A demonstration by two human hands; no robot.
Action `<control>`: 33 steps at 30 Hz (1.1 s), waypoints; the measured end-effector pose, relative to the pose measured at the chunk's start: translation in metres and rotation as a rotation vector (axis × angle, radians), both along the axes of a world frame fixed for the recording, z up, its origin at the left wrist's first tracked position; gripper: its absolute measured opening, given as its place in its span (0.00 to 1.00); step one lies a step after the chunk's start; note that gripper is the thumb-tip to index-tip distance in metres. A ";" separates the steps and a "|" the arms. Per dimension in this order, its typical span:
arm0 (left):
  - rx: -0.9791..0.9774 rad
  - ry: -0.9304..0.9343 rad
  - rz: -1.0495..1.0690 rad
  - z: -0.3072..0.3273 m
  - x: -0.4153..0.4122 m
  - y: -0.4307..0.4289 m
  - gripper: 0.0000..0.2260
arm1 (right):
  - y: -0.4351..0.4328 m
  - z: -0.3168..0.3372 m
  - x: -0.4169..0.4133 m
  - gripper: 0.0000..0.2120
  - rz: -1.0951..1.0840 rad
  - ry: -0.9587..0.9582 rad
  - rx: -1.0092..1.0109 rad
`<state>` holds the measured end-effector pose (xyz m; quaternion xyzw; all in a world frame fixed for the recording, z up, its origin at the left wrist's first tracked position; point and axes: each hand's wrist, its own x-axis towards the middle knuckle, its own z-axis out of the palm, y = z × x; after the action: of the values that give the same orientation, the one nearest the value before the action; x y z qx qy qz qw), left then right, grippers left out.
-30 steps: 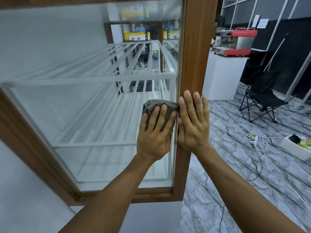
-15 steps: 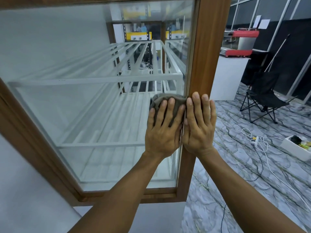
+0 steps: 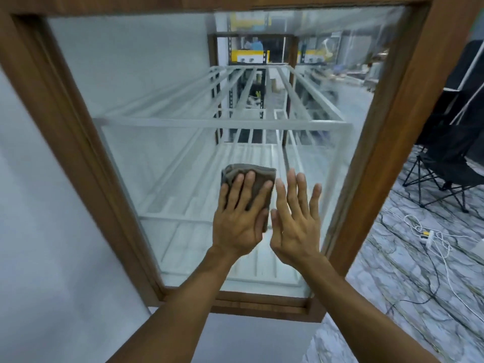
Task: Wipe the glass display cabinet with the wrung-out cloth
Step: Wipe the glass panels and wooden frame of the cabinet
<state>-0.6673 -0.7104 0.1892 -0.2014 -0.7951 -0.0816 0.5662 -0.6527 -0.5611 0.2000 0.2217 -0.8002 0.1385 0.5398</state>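
**Clerk:** Item one?

**Checker:** Brown wood-framed glass display cabinet [image 3: 387,142], seen end-on. Clear glass pane [image 3: 157,87] set in the frame. White metal slatted shelves [image 3: 222,124] behind it, in two tiers.

**Clerk:** Item two, the cloth. Location?

**Checker:** Folded grey-brown cloth [image 3: 262,172], a small pad. It lies flat against the pane, in the lower middle, below the upper shelf's front rail. It is well apart from the wooden frame on either side.

**Clerk:** Held by?

**Checker:** Left hand [image 3: 239,221]. Fingers [image 3: 250,184] straight and spread over the cloth, palm on it, pressing it to the glass. Thumb along the cloth's right edge. No curl and no pinch: a flat-handed press.

**Clerk:** Right hand?

**Checker:** Right hand [image 3: 296,226], just beside the cloth on its right, holding nothing. Fingers straight, fanned wide, pointing up. I cannot tell whether the palm touches the glass. Its thumb sits close to the left thumb, and contact between them is unclear.

**Clerk:** Surroundings?

**Checker:** Plain white wall [image 3: 39,205] to the left of the cabinet. Grey marbled floor [image 3: 392,297] to the right. On that floor:
- a black folding chair [image 3: 445,166], beyond the right-hand frame post
- a white power strip [image 3: 427,235], with white and black cables trailing from it

Through the glass, black-and-yellow racking [image 3: 248,56], blurred.
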 end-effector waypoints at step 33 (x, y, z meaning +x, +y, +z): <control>0.174 -0.073 0.075 -0.031 -0.007 -0.191 0.29 | -0.182 -0.008 -0.027 0.26 -0.095 0.099 0.083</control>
<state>-0.6741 -0.9016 0.1578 -0.1185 -0.8120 -0.1363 0.5550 -0.6801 -0.7432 0.1920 0.2124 -0.7872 0.0683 0.5749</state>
